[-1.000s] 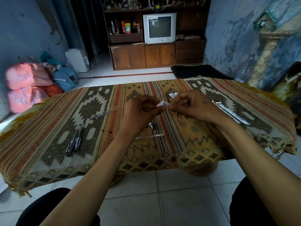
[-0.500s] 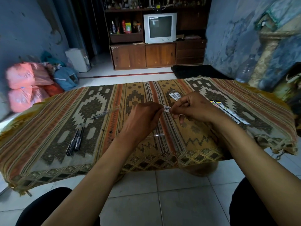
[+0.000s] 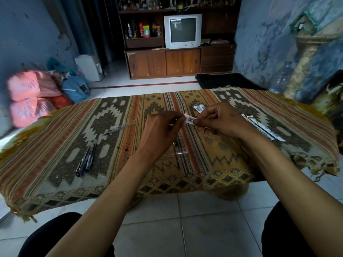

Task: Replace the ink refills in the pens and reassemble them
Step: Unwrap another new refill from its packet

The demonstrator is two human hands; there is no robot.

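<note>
Above the patterned cloth, my left hand (image 3: 159, 132) and my right hand (image 3: 220, 120) meet. Both pinch a thin refill wearing a white barcode label (image 3: 190, 120); the right fingers hold the label end, and most of the refill is hidden by the left hand. Two black pens (image 3: 86, 160) lie side by side at the left of the cloth. A used clear refill (image 3: 120, 127) lies beyond them. A clear pen barrel (image 3: 179, 152) and a small dark pen part (image 3: 174, 144) lie under my left hand. A pack of refills (image 3: 259, 127) lies at the right.
The cloth-covered low table (image 3: 55, 145) ends at a front edge near my knees. Two loose barcode labels (image 3: 199, 108) lie beyond my right hand. Bags (image 3: 27, 97) are piled on the floor at the left. A cabinet with a television (image 3: 182, 31) stands at the back.
Both hands stay together over the cloth. The white barcode label now shows more plainly between the fingers; the hands have drifted slightly down and toward me.
</note>
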